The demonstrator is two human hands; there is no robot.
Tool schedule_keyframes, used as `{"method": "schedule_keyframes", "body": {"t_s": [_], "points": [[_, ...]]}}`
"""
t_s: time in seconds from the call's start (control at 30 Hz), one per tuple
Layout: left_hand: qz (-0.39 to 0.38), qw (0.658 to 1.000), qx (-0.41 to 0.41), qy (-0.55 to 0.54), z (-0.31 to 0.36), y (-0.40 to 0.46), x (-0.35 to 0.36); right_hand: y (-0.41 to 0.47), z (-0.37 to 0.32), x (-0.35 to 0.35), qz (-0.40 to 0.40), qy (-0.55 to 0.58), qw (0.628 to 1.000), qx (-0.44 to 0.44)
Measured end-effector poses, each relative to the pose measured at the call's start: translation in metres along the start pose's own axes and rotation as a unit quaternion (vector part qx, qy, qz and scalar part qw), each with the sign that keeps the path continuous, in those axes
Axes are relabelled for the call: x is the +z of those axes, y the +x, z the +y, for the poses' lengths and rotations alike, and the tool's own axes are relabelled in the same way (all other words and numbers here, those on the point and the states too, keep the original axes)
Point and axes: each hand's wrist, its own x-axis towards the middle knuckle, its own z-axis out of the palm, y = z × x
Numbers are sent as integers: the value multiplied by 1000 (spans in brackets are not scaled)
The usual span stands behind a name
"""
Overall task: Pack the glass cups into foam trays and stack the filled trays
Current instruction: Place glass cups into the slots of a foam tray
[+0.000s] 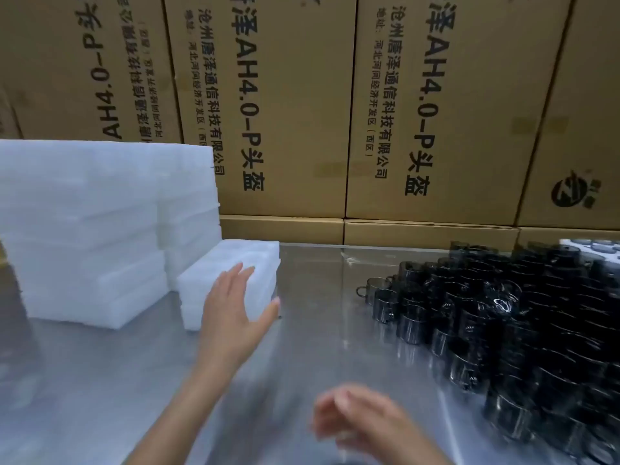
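The left hand (pixel 235 307) reaches with straight fingers to a short stack of foam trays (pixel 258 260) on the table (pixel 100 380), while the blurred right hand (pixel 362 421) hovers near the dark glass cups (pixel 503 330) (massed at right).

Right hand (pixel 355 421) blurred; cups (pixel 523 333) smeared

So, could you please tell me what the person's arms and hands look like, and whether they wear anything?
Both are bare: the left hand and forearm show no glove, sleeve, watch or ring. The right hand is motion-blurred, but no glove or sleeve shows there either.
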Motion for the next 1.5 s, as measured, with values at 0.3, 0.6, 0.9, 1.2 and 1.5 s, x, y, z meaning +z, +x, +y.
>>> {"method": "schedule_keyframes", "body": {"t_s": [0.3, 0.6, 0.9, 1.2, 1.5], "points": [[-42, 976, -46, 210, -50, 41, 46, 22, 109, 35, 117, -68, 991, 11], [20, 993, 13, -116, -18, 12, -14, 21, 104, 16, 233, 68, 970, -1], [-182, 941, 13, -285, -9, -77, -17, 6, 111, -33, 218, 162, 962, 22], [-128, 848, -275, -435, 8, -41, 49, -2, 110, -32, 293, -13, 955, -52], [-98, 811, -315, -483, 29, -24, 78, 0, 108, -40, 329, -13, 941, -73]]}}
